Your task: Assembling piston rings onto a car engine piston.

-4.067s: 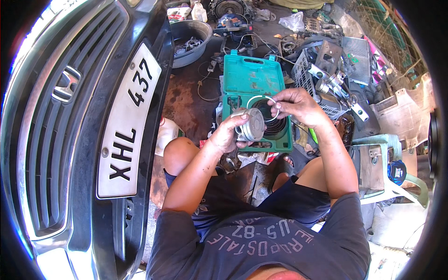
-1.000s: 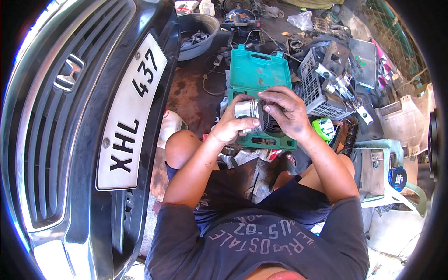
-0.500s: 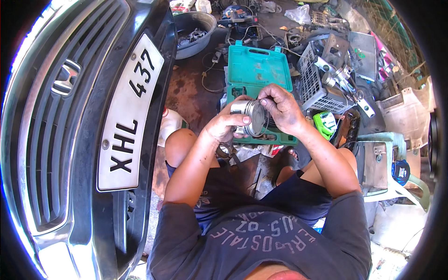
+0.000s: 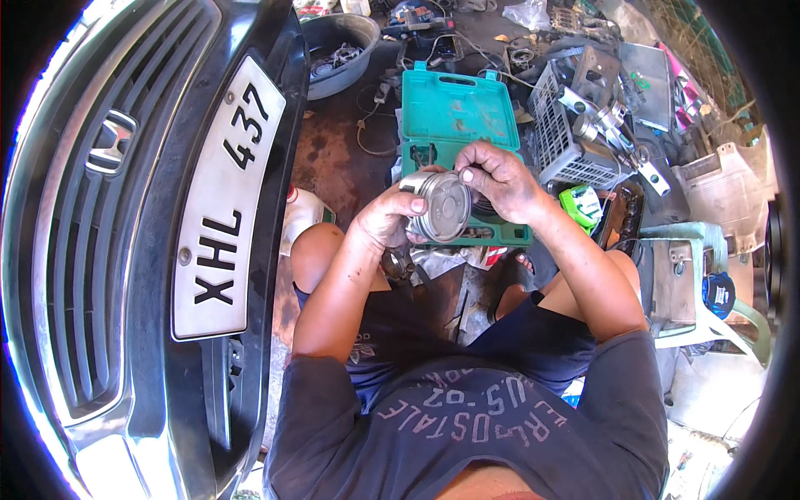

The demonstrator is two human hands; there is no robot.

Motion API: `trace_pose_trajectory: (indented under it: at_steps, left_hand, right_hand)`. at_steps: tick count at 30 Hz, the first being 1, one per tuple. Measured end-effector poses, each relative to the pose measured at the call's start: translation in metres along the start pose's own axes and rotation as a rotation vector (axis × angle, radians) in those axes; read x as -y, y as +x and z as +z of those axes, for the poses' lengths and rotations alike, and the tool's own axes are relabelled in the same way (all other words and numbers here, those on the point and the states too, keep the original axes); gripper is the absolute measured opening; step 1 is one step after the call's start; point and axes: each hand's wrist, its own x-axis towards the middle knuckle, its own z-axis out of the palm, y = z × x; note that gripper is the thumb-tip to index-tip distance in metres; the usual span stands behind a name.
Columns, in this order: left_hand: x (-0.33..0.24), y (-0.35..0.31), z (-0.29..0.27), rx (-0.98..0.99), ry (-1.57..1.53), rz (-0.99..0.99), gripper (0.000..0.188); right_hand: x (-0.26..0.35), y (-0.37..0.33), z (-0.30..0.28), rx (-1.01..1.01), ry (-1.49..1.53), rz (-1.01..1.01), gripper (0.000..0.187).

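Note:
A silver-grey engine piston [image 4: 447,210] is in my left hand [image 4: 388,217], its flat round crown turned up toward me. The left thumb lies on its side and the fingers wrap behind it, mostly hidden. Ring grooves run round the wall near the crown. My right hand [image 4: 506,185] is at the piston's upper right edge, thumb and forefinger pinched together by the rim. What that pinch holds, if anything, is too small to make out. Beneath both hands lies an opened green plastic tool case [image 4: 458,108], its lid folded back.
A car's front bumper [image 4: 287,108] rises close on my left. Beyond the case stands a grey basin [image 4: 354,50] of metal parts. A grey crate [image 4: 550,137] with several pistons on rods sits at the right, near a green-and-white container [image 4: 581,208] and a pale plastic chair [image 4: 708,242].
The piston has turned in my left hand, so its crown faces me more fully. My right hand stays pinched at its rim, shifted slightly left and up.

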Motion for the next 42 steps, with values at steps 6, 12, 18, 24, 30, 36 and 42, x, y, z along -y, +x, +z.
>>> trace_pose_trajectory:
  at_steps: [6, 12, 18, 24, 30, 36, 42]
  left_hand:
    - [0.0, -0.002, 0.002, -0.004, -0.078, -0.019, 0.071]
    - [-0.005, -0.002, 0.001, 0.137, -0.044, -0.027, 0.077]
    - [-0.004, 0.002, 0.005, 0.147, 0.01, -0.016, 0.08]
    - [-0.01, 0.004, 0.011, 0.062, 0.127, 0.061, 0.076]
    - [-0.01, 0.002, 0.006, -0.093, 0.354, 0.178, 0.07]
    - [-0.004, 0.006, 0.006, -0.138, 0.318, 0.157, 0.064]
    - [-0.005, 0.006, 0.007, -0.1, 0.31, 0.118, 0.061]
  right_hand:
    - [-0.011, -0.002, -0.001, 0.063, 0.247, 0.015, 0.003]
    - [-0.013, -0.004, 0.002, 0.059, 0.314, 0.035, 0.003]
    - [-0.013, -0.005, 0.005, -0.062, 0.207, 0.037, 0.004]
    - [-0.009, -0.001, 0.005, -0.164, 0.134, 0.129, 0.009]
    - [0.003, -0.012, 0.01, -0.151, -0.056, -0.081, 0.034]
    - [0.01, -0.026, 0.014, -0.063, -0.141, -0.118, 0.073]
    - [0.014, -0.029, 0.013, -0.058, -0.195, -0.077, 0.08]
